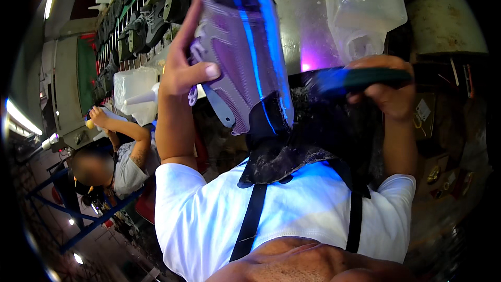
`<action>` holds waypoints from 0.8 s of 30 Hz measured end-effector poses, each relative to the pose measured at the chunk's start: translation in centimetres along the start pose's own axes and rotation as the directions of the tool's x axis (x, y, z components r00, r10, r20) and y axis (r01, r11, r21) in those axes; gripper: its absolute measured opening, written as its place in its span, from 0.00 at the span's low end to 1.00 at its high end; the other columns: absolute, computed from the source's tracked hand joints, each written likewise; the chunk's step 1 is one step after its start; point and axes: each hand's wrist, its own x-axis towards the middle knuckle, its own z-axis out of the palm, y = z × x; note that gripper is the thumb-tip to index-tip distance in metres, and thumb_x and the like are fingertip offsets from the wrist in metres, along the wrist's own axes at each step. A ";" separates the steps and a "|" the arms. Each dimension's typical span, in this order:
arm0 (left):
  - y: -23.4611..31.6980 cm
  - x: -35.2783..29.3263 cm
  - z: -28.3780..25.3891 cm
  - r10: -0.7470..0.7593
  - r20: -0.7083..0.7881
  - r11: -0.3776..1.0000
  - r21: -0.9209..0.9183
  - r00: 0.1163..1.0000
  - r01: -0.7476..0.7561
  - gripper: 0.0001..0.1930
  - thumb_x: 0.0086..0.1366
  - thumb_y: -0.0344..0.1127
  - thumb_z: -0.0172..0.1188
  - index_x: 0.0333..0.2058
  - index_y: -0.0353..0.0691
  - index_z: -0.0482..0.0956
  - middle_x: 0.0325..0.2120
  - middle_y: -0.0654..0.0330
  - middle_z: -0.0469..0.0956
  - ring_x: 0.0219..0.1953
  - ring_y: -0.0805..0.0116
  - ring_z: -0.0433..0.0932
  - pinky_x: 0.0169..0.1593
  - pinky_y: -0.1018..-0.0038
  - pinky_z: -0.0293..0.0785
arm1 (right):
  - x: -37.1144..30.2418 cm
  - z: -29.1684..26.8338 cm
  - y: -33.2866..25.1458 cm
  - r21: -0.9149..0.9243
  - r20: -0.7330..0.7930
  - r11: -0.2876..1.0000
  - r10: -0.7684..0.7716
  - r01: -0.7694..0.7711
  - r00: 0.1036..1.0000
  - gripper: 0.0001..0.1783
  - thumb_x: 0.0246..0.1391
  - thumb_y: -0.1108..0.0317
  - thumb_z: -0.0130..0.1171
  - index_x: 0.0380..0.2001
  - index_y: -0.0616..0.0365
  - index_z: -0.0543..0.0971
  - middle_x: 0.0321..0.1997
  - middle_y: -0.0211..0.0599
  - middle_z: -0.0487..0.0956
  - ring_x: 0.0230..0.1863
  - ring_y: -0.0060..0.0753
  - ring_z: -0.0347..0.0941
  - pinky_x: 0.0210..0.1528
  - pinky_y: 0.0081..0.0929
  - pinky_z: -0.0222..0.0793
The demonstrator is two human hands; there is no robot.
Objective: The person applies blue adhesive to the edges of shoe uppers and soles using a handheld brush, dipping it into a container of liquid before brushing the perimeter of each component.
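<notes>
My left hand point(182, 73) grips a grey shoe upper point(235, 52) and holds it up before my chest. The thumb lies on its side near the laces, and a grey pull tab hangs by it. Along the lower edge of the upper runs a band glowing bright blue. To the right, my right hand point(389, 91) is closed round a dark green, oblong brush point(365, 79). Its left end is smeared by motion, so I cannot make out the bristles. A gap separates the brush from the upper.
Beyond my hands stands a translucent plastic container point(365, 5) on a metal surface point(302, 21). Another translucent container point(136, 91) with a spout is at the left. Dark shoes point(151, 21) fill a rack at the far left. A co-worker point(130, 162) works close by on that side.
</notes>
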 end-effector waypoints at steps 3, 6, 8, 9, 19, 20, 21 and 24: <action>-0.3 -1.3 -0.6 0.212 -0.104 0.977 -0.001 0.972 -0.213 0.52 0.44 0.38 0.77 0.66 0.26 0.61 0.58 0.46 0.74 0.56 0.55 0.78 0.61 0.61 0.73 | -1.3 -2.6 0.0 -0.053 -0.139 0.966 -0.258 0.252 0.956 0.25 0.61 0.66 0.65 0.54 0.74 0.75 0.37 0.54 0.84 0.34 0.39 0.82 0.37 0.33 0.81; -2.1 -2.1 -2.6 0.066 -0.114 0.978 0.206 0.991 -0.042 0.41 0.51 0.40 0.77 0.61 0.29 0.69 0.53 0.49 0.78 0.55 0.56 0.78 0.62 0.60 0.72 | -2.5 -3.4 -0.4 -0.147 -0.276 0.925 -0.378 0.350 0.883 0.26 0.60 0.62 0.66 0.53 0.73 0.76 0.34 0.51 0.83 0.33 0.39 0.80 0.34 0.32 0.77; -2.9 -1.4 -3.2 0.010 -0.137 0.925 0.379 0.991 0.043 0.35 0.56 0.39 0.74 0.59 0.31 0.71 0.53 0.50 0.79 0.57 0.55 0.77 0.64 0.59 0.69 | -2.9 -3.9 -0.5 -0.172 -0.342 0.917 -0.398 0.360 0.851 0.26 0.59 0.61 0.67 0.52 0.73 0.76 0.34 0.50 0.83 0.33 0.39 0.80 0.35 0.33 0.77; -3.1 -0.4 -3.1 0.057 -0.176 0.868 0.495 0.983 0.038 0.32 0.58 0.36 0.71 0.59 0.31 0.72 0.54 0.50 0.78 0.59 0.54 0.75 0.67 0.58 0.66 | -2.9 -4.2 -0.3 -0.189 -0.362 0.908 -0.418 0.374 0.833 0.27 0.58 0.60 0.67 0.51 0.73 0.76 0.33 0.50 0.83 0.32 0.39 0.80 0.34 0.33 0.77; 4.3 22.6 -4.0 0.431 0.806 -0.520 0.589 0.405 -0.619 0.31 0.59 0.33 0.68 0.61 0.30 0.74 0.58 0.48 0.77 0.63 0.53 0.74 0.67 0.61 0.67 | -6.0 -5.4 0.1 -0.358 -0.526 0.858 -0.511 0.368 0.680 0.31 0.53 0.55 0.71 0.46 0.77 0.78 0.28 0.47 0.81 0.26 0.36 0.77 0.29 0.31 0.74; 4.4 24.0 -3.1 0.403 0.765 -0.440 0.643 0.502 -0.627 0.20 0.61 0.27 0.60 0.53 0.32 0.79 0.53 0.49 0.80 0.60 0.49 0.76 0.65 0.56 0.71 | -6.2 -5.5 0.2 -0.375 -0.538 0.848 -0.528 0.374 0.657 0.32 0.54 0.55 0.71 0.47 0.77 0.78 0.28 0.47 0.81 0.25 0.35 0.77 0.29 0.31 0.74; 4.6 26.4 -2.8 0.366 0.809 -0.490 0.587 0.459 -0.644 0.21 0.60 0.28 0.60 0.53 0.33 0.79 0.54 0.49 0.80 0.61 0.50 0.76 0.65 0.56 0.71 | -6.4 -5.4 0.4 -0.383 -0.554 0.843 -0.537 0.378 0.636 0.32 0.54 0.54 0.71 0.48 0.78 0.78 0.28 0.47 0.81 0.25 0.35 0.77 0.29 0.31 0.74; 6.5 32.4 -1.5 0.215 0.898 -0.589 0.432 0.383 -0.683 0.23 0.60 0.31 0.59 0.55 0.34 0.78 0.55 0.50 0.79 0.61 0.51 0.75 0.65 0.55 0.71 | -7.7 -5.6 1.6 -0.369 -0.602 0.846 -0.533 0.385 0.595 0.33 0.56 0.54 0.70 0.49 0.77 0.77 0.28 0.47 0.81 0.23 0.34 0.77 0.30 0.30 0.75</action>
